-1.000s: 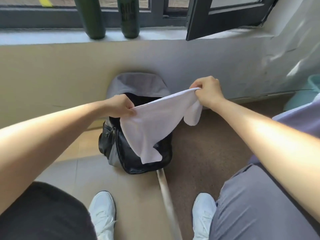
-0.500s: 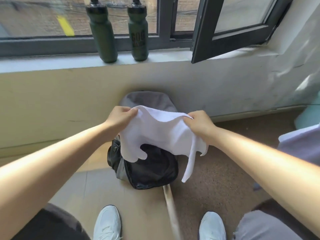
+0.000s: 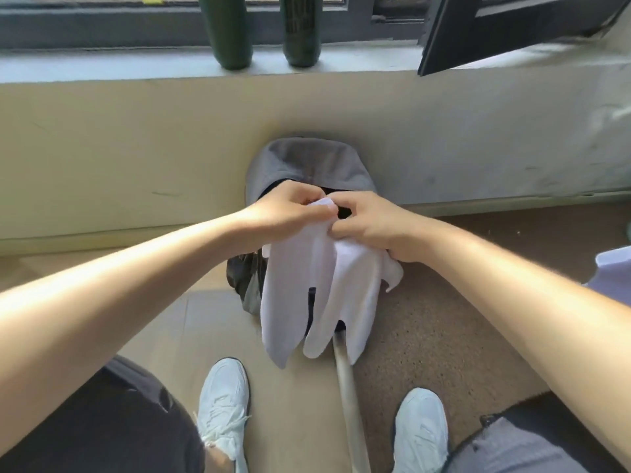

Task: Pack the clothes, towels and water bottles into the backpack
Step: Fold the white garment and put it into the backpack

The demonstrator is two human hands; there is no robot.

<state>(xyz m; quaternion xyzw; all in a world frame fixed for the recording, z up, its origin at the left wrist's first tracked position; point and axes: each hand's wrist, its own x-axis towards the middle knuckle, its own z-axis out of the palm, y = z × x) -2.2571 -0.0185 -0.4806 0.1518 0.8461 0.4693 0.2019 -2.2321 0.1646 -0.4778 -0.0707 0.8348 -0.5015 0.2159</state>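
The right-hand water bottle (image 3: 302,29) on the windowsill (image 3: 102,68) carries dark printed marks. They are too blurred to read. No text is legible.

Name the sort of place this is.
Probably an indoor room by a window: a windowsill holding two green water bottles, an open window sash, and a backpack against the wall.

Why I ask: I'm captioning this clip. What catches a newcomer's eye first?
At centre, the left hand and right hand grip a bunched white towel, which hangs over the open backpack on the floor by the wall. Above, two dark green bottles stand on the windowsill.
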